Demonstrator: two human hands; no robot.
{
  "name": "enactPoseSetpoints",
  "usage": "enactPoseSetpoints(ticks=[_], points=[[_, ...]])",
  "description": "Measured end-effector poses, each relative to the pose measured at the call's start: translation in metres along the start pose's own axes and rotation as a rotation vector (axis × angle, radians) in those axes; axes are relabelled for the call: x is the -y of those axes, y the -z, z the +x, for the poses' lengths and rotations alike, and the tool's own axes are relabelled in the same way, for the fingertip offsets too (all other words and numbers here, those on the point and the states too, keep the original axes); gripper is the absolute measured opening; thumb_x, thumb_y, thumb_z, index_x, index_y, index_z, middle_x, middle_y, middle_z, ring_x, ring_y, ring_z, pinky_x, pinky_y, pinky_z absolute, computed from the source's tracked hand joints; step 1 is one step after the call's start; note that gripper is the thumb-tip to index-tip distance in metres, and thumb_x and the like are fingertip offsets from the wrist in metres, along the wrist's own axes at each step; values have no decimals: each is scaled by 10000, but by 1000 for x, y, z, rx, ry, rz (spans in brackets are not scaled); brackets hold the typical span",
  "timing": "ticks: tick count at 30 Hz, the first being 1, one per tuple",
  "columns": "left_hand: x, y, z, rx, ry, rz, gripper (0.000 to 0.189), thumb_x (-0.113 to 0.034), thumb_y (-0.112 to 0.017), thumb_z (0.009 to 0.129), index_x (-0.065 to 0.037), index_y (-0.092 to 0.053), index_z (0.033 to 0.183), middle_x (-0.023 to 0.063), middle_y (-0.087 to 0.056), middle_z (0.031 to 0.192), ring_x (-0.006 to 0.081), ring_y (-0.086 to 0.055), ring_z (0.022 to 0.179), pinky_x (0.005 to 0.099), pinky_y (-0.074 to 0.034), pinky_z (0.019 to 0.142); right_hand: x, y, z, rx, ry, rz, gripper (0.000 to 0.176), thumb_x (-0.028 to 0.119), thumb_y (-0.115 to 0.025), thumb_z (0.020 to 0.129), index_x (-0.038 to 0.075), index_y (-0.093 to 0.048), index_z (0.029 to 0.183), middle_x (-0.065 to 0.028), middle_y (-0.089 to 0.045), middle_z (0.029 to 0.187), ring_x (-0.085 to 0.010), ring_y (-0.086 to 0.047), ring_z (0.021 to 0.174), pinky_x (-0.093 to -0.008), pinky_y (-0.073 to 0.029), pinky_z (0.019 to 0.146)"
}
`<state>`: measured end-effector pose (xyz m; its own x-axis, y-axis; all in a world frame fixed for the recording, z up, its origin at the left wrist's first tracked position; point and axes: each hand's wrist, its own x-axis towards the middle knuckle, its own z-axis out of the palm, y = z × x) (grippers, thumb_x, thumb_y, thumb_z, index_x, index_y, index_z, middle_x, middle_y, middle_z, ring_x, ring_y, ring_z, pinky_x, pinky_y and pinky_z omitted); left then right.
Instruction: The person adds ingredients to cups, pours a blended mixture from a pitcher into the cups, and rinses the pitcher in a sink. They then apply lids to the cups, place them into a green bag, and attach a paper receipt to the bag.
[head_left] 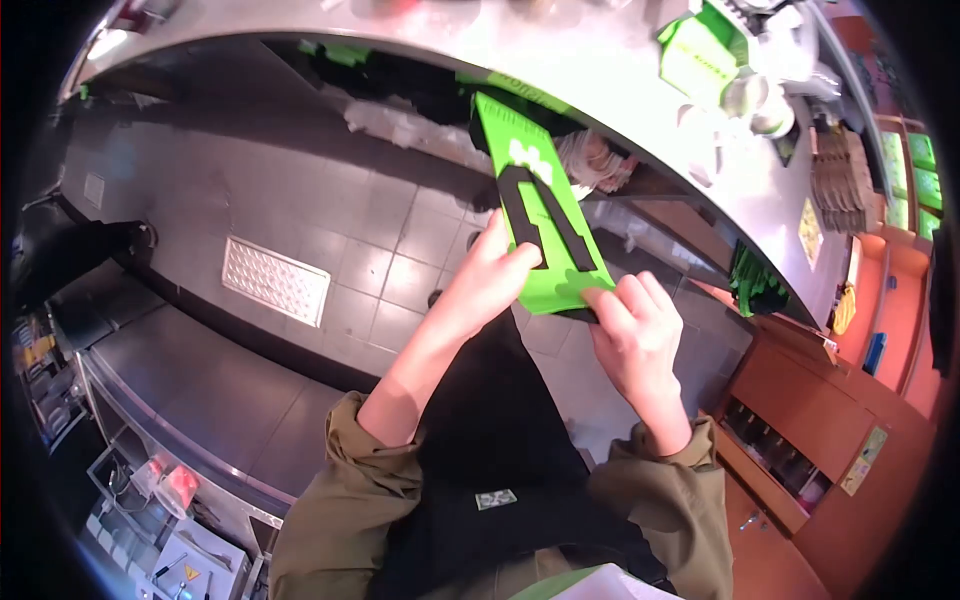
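A flat green carrier bag with black strap handles and white print is held out in front of my body, slanting toward the counter edge. My left hand pinches its left side beside one handle, thumb on top. At the lower right corner my right hand grips the bag with curled fingers. The fingers behind the bag are partly hidden. The far end of the bag lies near a shelf under the counter, by more green material.
A curved metal counter runs across the top. On it stand a green box and several white items. Brown paper goods are stacked at right, above an orange cabinet. A white floor grate lies at left.
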<state>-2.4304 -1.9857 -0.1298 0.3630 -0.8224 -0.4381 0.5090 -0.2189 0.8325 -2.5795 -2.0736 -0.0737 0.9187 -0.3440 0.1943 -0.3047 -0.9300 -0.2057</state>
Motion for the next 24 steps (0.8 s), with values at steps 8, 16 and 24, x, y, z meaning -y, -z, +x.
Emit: enactPoseSetpoints(ticks=[8,16,24], points=[[-75,-53,-144,70,-363,182,679,-136,-664,805,31,-277,1338,82,-476,1107,174,-531,980,295,-511,718,61,106,-6,15,-226,1533,238,108,-513,901,5,-577,1106,-25,-566,1031,-99,-502,904,-254,-409,779],[-84,-11,-200,-169,-429,336,211,-101,-620,823,46,-584,970,58,-593,749,103,-564,637,246,-459,569,98,84,-11,344,-147,1801,380,145,-659,816,10,-538,1150,7,-592,1015,-66,-536,894,-240,-439,800],[-98,-24,-233,-590,-756,1230,191,-126,-609,760,-40,-588,930,86,-545,764,291,-596,615,380,-479,525,135,118,7,196,-31,1439,337,313,-509,915,-13,-520,1001,-34,-580,859,-105,-524,790,-269,-426,713]])
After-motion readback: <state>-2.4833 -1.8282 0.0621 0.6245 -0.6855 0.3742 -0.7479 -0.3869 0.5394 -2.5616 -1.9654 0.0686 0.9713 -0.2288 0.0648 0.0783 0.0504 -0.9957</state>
